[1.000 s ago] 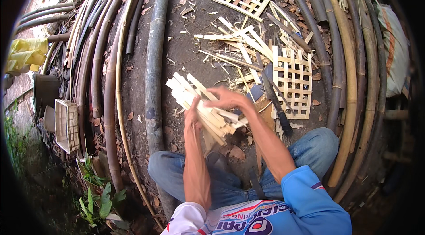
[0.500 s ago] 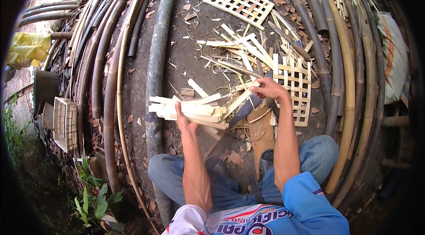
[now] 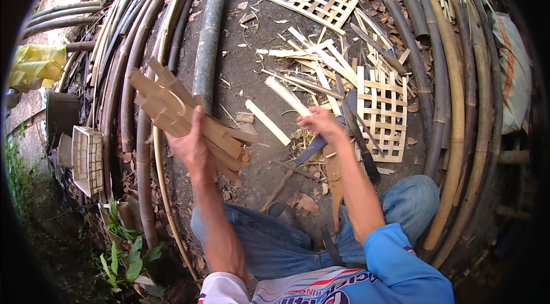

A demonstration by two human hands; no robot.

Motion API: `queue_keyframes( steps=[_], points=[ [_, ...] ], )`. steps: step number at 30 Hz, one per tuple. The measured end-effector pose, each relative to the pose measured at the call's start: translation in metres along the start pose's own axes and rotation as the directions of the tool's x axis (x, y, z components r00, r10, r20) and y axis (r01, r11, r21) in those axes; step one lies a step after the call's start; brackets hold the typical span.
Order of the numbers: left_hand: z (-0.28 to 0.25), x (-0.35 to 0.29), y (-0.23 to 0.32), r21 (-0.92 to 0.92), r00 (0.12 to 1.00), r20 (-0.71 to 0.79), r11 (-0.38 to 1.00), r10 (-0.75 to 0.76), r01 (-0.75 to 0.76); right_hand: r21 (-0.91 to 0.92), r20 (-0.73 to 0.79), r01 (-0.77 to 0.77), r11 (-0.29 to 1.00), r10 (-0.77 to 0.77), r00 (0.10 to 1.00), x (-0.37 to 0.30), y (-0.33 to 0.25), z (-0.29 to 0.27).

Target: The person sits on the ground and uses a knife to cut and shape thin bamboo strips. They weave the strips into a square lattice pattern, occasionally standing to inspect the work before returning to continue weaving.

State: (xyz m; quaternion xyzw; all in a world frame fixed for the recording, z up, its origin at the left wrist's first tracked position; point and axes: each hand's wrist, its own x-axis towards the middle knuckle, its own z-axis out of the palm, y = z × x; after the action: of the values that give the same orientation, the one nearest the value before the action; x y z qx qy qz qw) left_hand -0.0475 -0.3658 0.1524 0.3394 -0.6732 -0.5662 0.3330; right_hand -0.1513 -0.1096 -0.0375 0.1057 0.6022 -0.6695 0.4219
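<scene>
My left hand (image 3: 192, 146) is closed round a thick bundle of bamboo strips (image 3: 177, 115), tilted up to the left over the large bamboo pole. In front of me my right hand (image 3: 322, 123) grips one pale bamboo strip (image 3: 286, 95), slightly blurred, pointing up and left. Another pale strip (image 3: 267, 122) lies on the ground between the hands. Just right of my right hand is a dark long-bladed knife (image 3: 362, 141), its handle near my knee. A woven bamboo lattice panel (image 3: 382, 115) lies beyond it, and a second lattice panel (image 3: 312, 3) lies farther off.
A heap of loose strips (image 3: 326, 66) covers the dirt in front. Long bamboo poles (image 3: 209, 35) run along the left, with more poles (image 3: 450, 103) on the right. A pale crate (image 3: 87, 161) stands at far left, and a white sack (image 3: 511, 75) at far right.
My left hand has swung left and raised the bundle, turning it upward. My right hand has moved a little left and lower with its strip. A strip on the ground is now uncovered.
</scene>
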Motion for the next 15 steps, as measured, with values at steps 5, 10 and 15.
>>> queue_keyframes(
  steps=[5, 10, 15],
  points=[
    [-0.01, 0.016, 0.023, -0.203, 0.99, 0.086, 0.971, -0.113, 0.129, -0.704, -0.228, -0.033, 0.709, -0.182, 0.957, 0.034, 0.092, 0.067],
    [-0.03, 0.009, -0.006, -0.257, 0.941, 0.08, 0.905, -0.329, 0.338, -0.94, -0.146, -0.024, 0.339, -0.341, 0.928, 0.026, 0.098, 0.1],
    [-0.015, 0.01, -0.007, -0.387, 0.881, 0.153, 0.793, -0.448, 0.471, -0.933, -0.128, 0.005, 0.361, -0.344, 0.93, 0.041, 0.105, 0.102]
  ],
)
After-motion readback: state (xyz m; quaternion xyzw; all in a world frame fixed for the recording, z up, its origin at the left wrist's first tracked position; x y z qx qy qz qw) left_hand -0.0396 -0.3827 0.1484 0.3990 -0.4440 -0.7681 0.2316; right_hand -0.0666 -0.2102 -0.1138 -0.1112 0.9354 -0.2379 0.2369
